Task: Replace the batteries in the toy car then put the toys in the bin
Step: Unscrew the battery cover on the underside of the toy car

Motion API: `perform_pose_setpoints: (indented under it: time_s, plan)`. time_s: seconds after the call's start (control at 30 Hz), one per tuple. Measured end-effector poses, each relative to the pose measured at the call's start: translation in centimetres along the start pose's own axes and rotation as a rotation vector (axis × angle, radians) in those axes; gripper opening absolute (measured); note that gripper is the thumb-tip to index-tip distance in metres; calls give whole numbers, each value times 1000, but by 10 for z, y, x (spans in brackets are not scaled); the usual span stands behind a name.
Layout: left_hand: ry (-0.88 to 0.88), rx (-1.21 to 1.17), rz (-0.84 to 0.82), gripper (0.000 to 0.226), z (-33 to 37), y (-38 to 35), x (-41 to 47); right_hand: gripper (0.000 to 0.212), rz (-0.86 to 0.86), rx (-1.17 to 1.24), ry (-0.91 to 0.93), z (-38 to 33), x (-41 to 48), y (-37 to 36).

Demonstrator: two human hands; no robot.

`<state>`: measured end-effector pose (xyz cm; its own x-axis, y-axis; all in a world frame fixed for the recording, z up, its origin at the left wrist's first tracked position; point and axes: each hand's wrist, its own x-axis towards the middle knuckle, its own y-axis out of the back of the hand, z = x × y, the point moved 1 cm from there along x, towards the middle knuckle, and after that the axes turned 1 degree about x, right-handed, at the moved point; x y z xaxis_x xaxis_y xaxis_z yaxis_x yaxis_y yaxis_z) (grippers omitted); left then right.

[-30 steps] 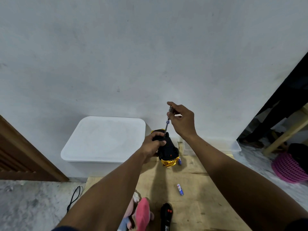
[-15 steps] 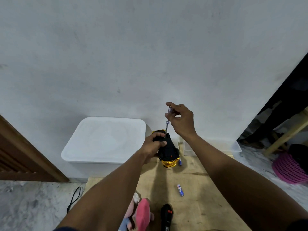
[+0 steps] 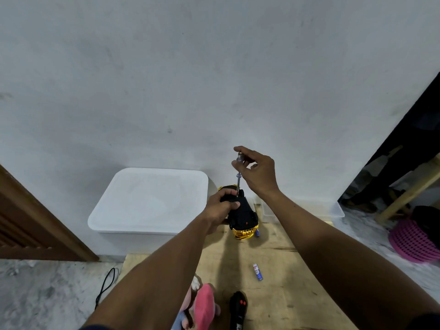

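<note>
**Pale wooden desk (image 3: 285, 294) carrying toys and 2 batteries, with grey marble floor (image 3: 47, 294) on both sides.**

The toy car (image 3: 244, 215) rests its gold end on the desk near the far edge, and 1 blue battery (image 3: 257, 232) lies just beside that end on the right. The loose battery (image 3: 257, 272) lies alone nearer the middle. At the near edge lie the black remote (image 3: 238, 308) and, to its left, the pink plush toy (image 3: 204, 306). The white lidded bin (image 3: 150, 201) stands at the far left corner, probably on the floor rather than the desk; its base is hard to read. A black cable (image 3: 104, 289) lies on the floor at left, and a pink basket (image 3: 414, 241) sits on it at right.
</note>
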<state>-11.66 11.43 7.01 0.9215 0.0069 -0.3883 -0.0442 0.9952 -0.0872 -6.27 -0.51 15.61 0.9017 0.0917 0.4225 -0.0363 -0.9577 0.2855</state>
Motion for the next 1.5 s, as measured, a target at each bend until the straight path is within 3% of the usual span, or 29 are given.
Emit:
perform_pose_setpoints:
  time_s: [0.33,0.5,1.3,1.5]
  plan:
    - [-1,-8,5,31,2,2,0,45,11,-2,18,1,0,5]
    - [3,-5,9,29,3,2,-2,34,30,28,18,0,-3,3]
    - [19,-8,-6,31,2,2,-2,39,-49,-4,31,0,-1,-2]
    - [17,-6,-2,28,2,3,-2,54,-67,0,-31,3,0,-6]
